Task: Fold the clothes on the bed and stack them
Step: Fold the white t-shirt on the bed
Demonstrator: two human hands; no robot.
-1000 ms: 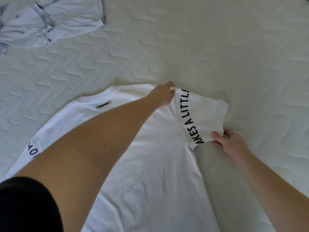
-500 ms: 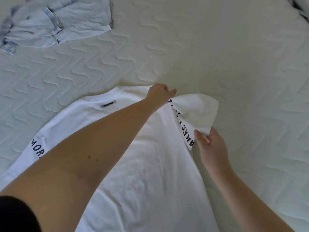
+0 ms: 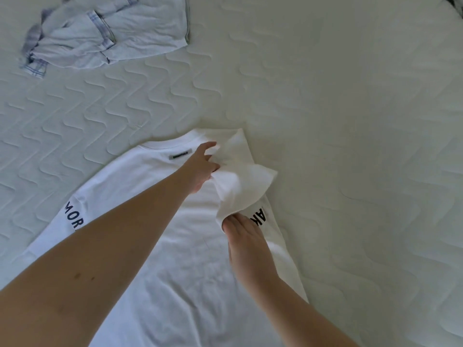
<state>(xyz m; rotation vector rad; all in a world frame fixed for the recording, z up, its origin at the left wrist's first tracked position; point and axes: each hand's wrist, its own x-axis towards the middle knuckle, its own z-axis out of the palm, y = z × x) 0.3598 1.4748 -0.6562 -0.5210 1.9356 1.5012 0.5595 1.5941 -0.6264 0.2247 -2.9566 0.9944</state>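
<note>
The left hand (image 3: 203, 169) lay at the shoulder seam of the white T-shirt (image 3: 175, 246), fingers partly spread and pinning the cloth near the collar, while the right hand (image 3: 244, 237) pinched the hem of the right sleeve (image 3: 240, 189) and held it turned inward over the shirt's body. To fold this well, the pinning hand should probably hold the crease line firm while the sleeve is laid flat and smoothed, its edge kept parallel to the side seam. The shirt lay back-up on the bed (image 3: 350, 121), a soft, limp cotton knit with black lettering on the sleeves and a small grey label below the neck. The mattress cover was quilted in wavy stitching. A pale blue crumpled garment (image 3: 110, 33) lay well apart, unfolded.
</note>
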